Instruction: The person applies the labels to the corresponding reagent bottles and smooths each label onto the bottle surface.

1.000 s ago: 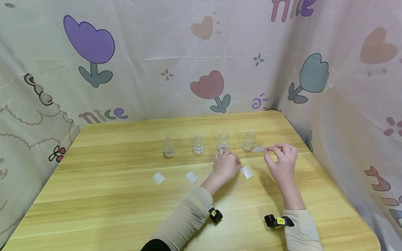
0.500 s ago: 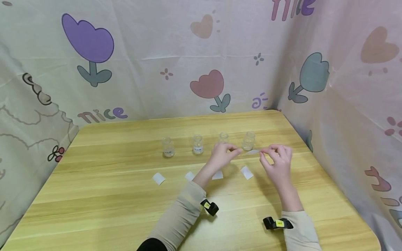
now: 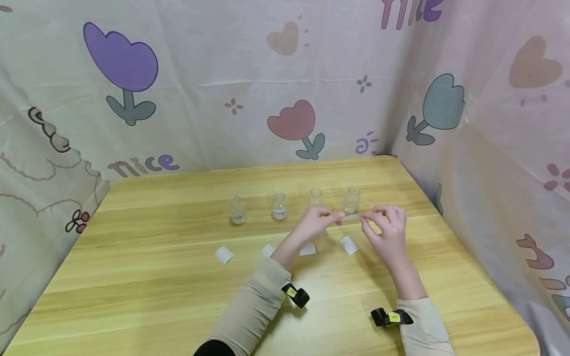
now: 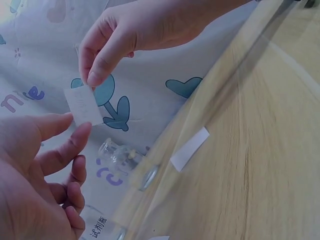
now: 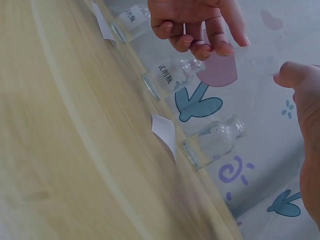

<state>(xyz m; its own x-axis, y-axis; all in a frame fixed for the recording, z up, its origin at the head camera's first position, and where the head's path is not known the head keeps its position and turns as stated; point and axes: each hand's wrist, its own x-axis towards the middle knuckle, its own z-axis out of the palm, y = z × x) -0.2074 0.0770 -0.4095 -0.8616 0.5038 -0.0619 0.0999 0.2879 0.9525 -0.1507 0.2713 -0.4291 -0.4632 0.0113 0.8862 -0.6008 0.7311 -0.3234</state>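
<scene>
A small translucent label (image 5: 260, 62) with faint dark lettering is stretched between both hands. My right hand (image 3: 387, 227) pinches one edge with thumb and forefinger. At the opposite edge, the thumb and forefinger of my left hand (image 3: 313, 222) pinch a corner. Just behind the label stands the rightmost clear glass bottle (image 3: 351, 200), upright and with no label on it. To its left is another glass bottle (image 3: 315, 196), its lower part hidden by my left hand in the head view; the right wrist view shows a printed label (image 5: 165, 74) on it.
Two more labelled bottles (image 3: 279, 205) (image 3: 238, 210) continue the row leftward. Several white paper pieces (image 3: 349, 244) lie in front of the bottles, one partly behind the left forearm. A printed curtain (image 3: 200, 99) hangs behind the wooden table (image 3: 156, 277).
The left hand has risen from near the papers to the label, uncovering one paper. The right hand has carried the label leftward, in front of the rightmost bottle.
</scene>
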